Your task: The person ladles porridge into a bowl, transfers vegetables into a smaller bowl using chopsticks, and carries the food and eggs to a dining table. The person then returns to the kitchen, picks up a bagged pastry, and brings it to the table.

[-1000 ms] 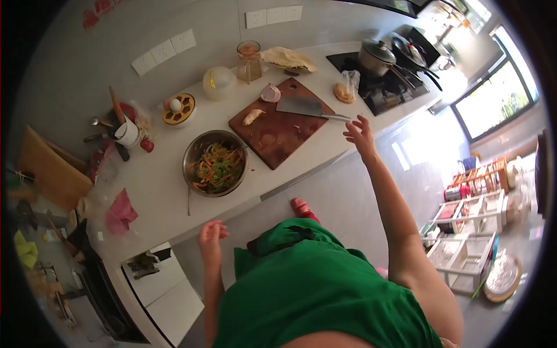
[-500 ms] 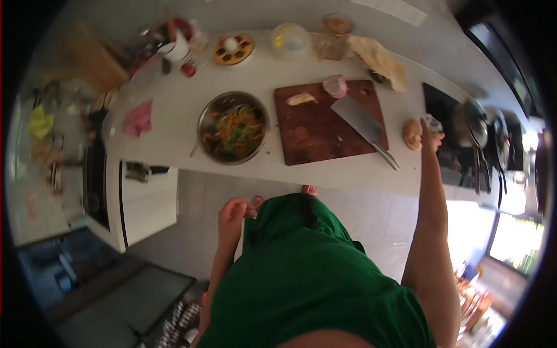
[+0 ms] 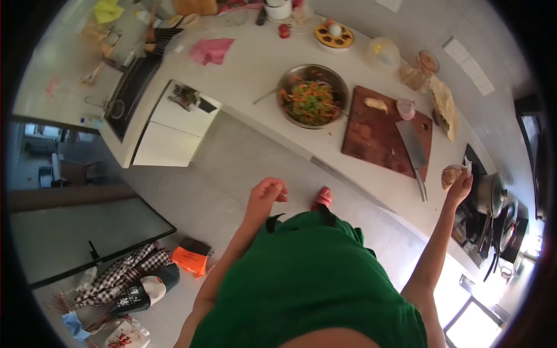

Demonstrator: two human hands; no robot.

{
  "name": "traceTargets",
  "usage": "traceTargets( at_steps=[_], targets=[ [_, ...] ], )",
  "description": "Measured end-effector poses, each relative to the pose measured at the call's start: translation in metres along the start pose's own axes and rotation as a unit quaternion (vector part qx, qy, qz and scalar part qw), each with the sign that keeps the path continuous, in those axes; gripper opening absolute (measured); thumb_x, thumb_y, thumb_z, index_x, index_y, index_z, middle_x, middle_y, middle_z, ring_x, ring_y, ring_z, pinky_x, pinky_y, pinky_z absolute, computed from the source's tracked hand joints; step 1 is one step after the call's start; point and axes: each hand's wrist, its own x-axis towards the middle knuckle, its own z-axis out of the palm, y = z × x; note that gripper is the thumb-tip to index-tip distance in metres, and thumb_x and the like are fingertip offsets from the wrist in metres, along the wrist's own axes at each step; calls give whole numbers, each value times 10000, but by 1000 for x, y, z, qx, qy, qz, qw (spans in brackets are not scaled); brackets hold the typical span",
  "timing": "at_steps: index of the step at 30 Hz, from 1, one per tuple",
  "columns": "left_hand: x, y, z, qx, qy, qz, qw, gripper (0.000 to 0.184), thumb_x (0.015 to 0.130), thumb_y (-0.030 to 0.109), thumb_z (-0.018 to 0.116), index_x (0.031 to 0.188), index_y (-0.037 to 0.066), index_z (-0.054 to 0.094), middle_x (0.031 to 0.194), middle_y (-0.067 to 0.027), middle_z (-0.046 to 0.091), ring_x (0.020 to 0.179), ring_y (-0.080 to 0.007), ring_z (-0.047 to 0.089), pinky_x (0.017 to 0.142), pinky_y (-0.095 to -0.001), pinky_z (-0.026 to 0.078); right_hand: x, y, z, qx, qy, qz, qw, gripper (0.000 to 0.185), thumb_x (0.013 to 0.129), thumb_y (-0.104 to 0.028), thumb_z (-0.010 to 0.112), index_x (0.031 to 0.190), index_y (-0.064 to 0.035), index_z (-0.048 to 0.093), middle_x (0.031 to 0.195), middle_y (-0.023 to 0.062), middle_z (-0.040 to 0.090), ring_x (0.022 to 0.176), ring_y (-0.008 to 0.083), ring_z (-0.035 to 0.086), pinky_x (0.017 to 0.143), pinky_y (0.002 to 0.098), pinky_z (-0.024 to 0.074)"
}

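Observation:
At the right end of the counter, my right hand (image 3: 460,189) is closed on the white gathered top of a small bag with brown contents (image 3: 451,177); I cannot make out what is inside. My left hand (image 3: 268,192) hangs in front of the green clothing, fingers curled in, with nothing visible in them. Left of the bag lies a reddish-brown cutting board (image 3: 371,136). On it are a cleaver (image 3: 412,145), a pale yellowish piece of food (image 3: 376,104) and a small pinkish-white container (image 3: 405,109). A steel bowl (image 3: 282,110) holds shredded carrot and greens.
Behind the board stand a glass jar (image 3: 415,75), a beige cloth or bag (image 3: 444,107) and a yellow tray (image 3: 333,38) with an egg. A pot (image 3: 491,194) and pans sit on the stove at right. A pink cloth (image 3: 212,51) lies at left, and several bags lie on the floor.
The camera view has turned, so the counter now slants down to the right. My right hand has closed on the bag's top. My left hand stays low, its fingers curled.

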Motion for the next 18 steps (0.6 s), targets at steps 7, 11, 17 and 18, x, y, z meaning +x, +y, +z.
traceTargets(
  at_steps=[7,11,17,18],
  targets=[
    [-44,1,-94,-119,-32,-9,992,260,948,238,504,1058,9,560,944,-99,606,788,-189,618,750,-334,516,-130,-204,25,307,-242,77,917,242,966,-250,508,1038,-40,605,798,-46,570,623,13,460,533,163,359],
    [-82,9,-165,-185,-30,-38,982,377,956,297,496,1209,20,456,1082,-130,550,900,-242,617,766,-382,528,-238,-334,52,345,-409,-18,845,201,967,-192,497,1017,-34,611,830,-29,590,683,19,481,561,173,375],
    [-139,15,-267,-381,-27,34,923,499,947,339,503,1335,67,345,1242,-116,517,1045,-286,592,816,-464,531,-406,-523,71,356,-697,-84,617,153,948,-167,491,968,-46,582,799,-45,533,706,37,477,598,208,394],
    [-149,17,-285,-388,-13,41,921,499,947,339,503,1335,67,345,1242,-116,517,1045,-286,592,816,-464,531,-431,-555,65,356,-725,-89,582,124,944,-160,500,919,-63,573,753,-54,478,683,34,435,589,215,377]
  ],
)
